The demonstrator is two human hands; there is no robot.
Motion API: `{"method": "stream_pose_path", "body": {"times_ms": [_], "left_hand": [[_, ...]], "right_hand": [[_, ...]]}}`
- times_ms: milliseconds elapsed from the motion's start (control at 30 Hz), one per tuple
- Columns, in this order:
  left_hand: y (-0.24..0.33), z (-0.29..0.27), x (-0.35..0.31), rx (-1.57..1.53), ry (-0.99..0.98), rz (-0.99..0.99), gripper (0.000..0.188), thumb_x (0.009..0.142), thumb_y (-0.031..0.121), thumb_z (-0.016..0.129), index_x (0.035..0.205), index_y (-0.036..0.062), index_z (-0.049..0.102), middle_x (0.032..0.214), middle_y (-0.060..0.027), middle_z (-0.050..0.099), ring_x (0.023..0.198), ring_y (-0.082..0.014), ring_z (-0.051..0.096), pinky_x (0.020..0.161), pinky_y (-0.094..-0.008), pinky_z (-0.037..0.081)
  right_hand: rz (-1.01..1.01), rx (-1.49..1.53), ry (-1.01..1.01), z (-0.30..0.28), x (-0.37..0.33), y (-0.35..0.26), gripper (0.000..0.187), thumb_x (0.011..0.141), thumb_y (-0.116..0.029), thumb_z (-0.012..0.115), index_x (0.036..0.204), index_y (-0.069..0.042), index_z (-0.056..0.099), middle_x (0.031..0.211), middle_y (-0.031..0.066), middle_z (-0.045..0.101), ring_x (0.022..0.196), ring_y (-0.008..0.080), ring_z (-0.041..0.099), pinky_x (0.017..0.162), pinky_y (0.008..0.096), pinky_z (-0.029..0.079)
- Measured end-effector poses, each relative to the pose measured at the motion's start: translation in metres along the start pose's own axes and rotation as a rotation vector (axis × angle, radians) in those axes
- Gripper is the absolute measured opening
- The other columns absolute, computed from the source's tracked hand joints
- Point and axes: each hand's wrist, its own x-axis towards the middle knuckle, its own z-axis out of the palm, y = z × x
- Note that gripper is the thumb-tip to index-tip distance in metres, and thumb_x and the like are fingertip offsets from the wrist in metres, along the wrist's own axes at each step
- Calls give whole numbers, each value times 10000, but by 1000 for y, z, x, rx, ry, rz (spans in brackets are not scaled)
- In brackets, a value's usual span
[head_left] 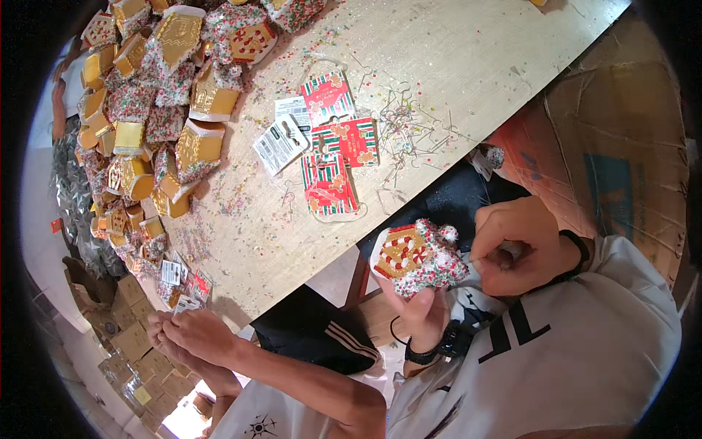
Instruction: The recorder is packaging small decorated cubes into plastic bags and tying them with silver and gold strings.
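Note:
My left hand [423, 310], with a dark watch at its wrist, is wrapped round a gingerbread-house ornament [420, 257] from below. The ornament has a tan front with red and white candy shapes, and its roof is coated in white, red and green beads. Close to the roof side, my right hand [515, 245] is closed in a pinch. Whatever its fingers hold, if anything, is too small to make out. Both hands are over my lap, just off the table's edge.
On the table [439, 51] lie striped red tags [358, 143], white cards [281, 146], wire hooks [402, 121] and scattered beads. Similar house ornaments [175, 80] are heaped at the left. A co-worker's hands [194, 336] are at lower left. Cardboard [621, 102] stands at right.

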Motion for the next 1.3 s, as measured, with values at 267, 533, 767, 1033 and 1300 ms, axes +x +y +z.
{"method": "stream_pose_path", "body": {"times_ms": [267,533,767,1033,1300], "left_hand": [[1,5,-1,-47,-10,36,815,649,217,657,1329,-20,275,1223,-221,475,1093,-342,534,913,-445,468],[-7,8,1,29,-31,176,823,629,197,751,1263,-20,273,1190,-264,459,1054,-388,546,885,-492,482],[-13,7,3,-20,-48,90,804,671,210,739,1285,-23,276,1189,-220,489,1070,-346,542,921,-454,451],[-13,-13,12,547,-40,262,658,694,183,696,1188,-11,307,1103,-137,507,1025,-202,537,895,-336,443],[-7,-12,15,587,-189,552,772,581,99,813,1099,35,244,1107,-180,452,1009,-235,517,883,-345,424]], "right_hand": [[33,-3,-10,-1,0,-1,177,658,28,672,752,-47,541,606,24,455,451,105,418,394,234,299],[-41,-109,-49,-9,0,-1,198,648,31,677,757,-43,529,626,40,455,467,132,452,406,242,328],[-156,-338,-106,-10,-1,2,169,643,-18,622,720,-59,477,632,69,418,522,239,477,471,323,383],[-102,-525,-195,-13,-3,-7,126,726,-3,597,841,4,548,722,103,494,643,251,545,584,329,463],[110,-196,-204,-15,0,-22,145,783,61,576,920,46,532,790,140,599,708,231,629,631,296,502]]}}
